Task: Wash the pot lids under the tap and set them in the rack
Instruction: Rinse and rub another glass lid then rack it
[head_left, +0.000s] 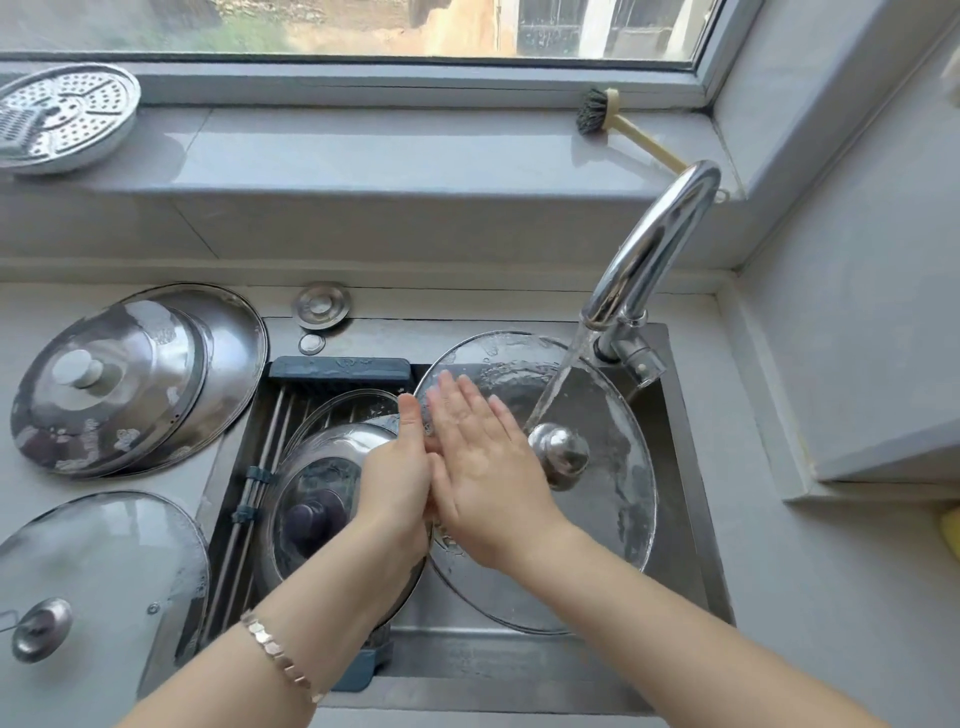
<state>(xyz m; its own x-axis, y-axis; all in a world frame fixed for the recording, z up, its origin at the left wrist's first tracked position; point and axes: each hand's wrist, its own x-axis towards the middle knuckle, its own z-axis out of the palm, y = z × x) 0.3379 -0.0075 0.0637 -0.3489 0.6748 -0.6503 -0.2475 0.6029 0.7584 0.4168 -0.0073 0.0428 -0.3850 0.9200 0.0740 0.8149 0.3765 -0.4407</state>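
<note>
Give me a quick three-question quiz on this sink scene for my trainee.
1. True or false: water from the tap is landing on the glass lid in the sink.
2. Which hand holds the glass lid's edge? A) left hand B) right hand C) neither
3. Fill in: the brush lies on the window ____.

Key:
1. True; the stream falls near the knob.
2. A; the left grip is on the rim, while the right hand lies flat and open on the glass.
3. sill
</note>
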